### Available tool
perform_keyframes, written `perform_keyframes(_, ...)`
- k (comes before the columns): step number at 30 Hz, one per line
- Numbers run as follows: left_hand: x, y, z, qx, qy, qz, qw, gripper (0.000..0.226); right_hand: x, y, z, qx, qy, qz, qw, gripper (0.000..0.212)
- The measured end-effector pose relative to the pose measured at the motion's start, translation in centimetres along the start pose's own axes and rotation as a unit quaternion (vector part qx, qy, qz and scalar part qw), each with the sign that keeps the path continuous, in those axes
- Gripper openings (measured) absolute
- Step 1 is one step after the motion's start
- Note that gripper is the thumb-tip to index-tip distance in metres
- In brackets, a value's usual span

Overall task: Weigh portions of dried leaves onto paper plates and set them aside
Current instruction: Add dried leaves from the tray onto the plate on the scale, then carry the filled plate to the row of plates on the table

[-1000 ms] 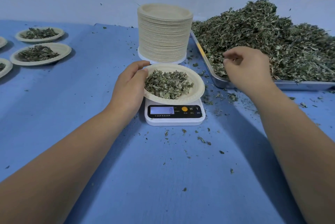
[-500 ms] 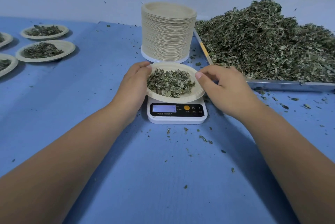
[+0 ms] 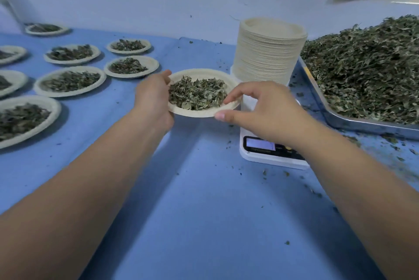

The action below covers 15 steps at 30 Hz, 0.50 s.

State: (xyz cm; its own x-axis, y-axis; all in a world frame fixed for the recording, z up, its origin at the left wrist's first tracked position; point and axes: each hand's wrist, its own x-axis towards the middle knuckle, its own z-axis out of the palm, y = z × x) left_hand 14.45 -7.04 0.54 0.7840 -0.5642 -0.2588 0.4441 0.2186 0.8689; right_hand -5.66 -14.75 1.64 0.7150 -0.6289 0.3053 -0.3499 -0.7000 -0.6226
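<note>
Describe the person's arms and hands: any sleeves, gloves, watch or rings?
Both are bare. The left hand and right hand wear no gloves and no rings that show. The left forearm and right forearm carry no sleeve, watch or bracelet within the frame. The right thumbnail is short and unpainted.

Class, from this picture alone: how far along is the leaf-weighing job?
Done: several portioned plates sit aside on the left. In hand: left hand and right hand grip one filled plate beside the scale. Left: a tall stack of empty plates and a tray heaped with leaves.
</note>
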Motion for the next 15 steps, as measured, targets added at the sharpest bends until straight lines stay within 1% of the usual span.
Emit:
perform_keyframes(3,1.3,1.4,-1.7,-0.048,0.013,-0.007,0.999,0.033,3.1,-1.3,2.1,-0.004,-0.012,-0.001,1.0,0.032)
perform_keyframes(5,2.5,2.0,-2.3,-0.084,0.021,-0.006,0.996,0.036,5.7,-1.7,3.7,-0.006,-0.005,0.003,1.0,0.037)
perform_keyframes(8,4.5,2.5,-2.1,-0.127,0.025,-0.001,0.992,0.037,9.7,-1.7,5.8,-0.001,0.027,0.014,1.0,0.034)
perform_keyframes(9,5.4,2.6,-1.9,-0.123,0.022,0.001,0.992,0.036,11.2,-1.6,6.6,-0.004,0.04,0.019,0.999,0.033)
perform_keyframes(12,7.9,2.8,-0.8,-0.065,0.016,0.012,0.998,0.035,16.0,-0.8,8.9,-0.023,0.077,0.042,0.996,0.035)
perform_keyframes(13,9.1,3.0,-0.4,-0.058,0.006,0.012,0.998,0.036,17.5,-0.4,9.7,-0.02,0.084,0.057,0.995,0.036)
perform_keyframes(15,10.8,3.5,0.3,-0.046,0.01,0.012,0.999,0.033,20.5,0.3,11.5,-0.016,0.09,0.082,0.992,0.038)
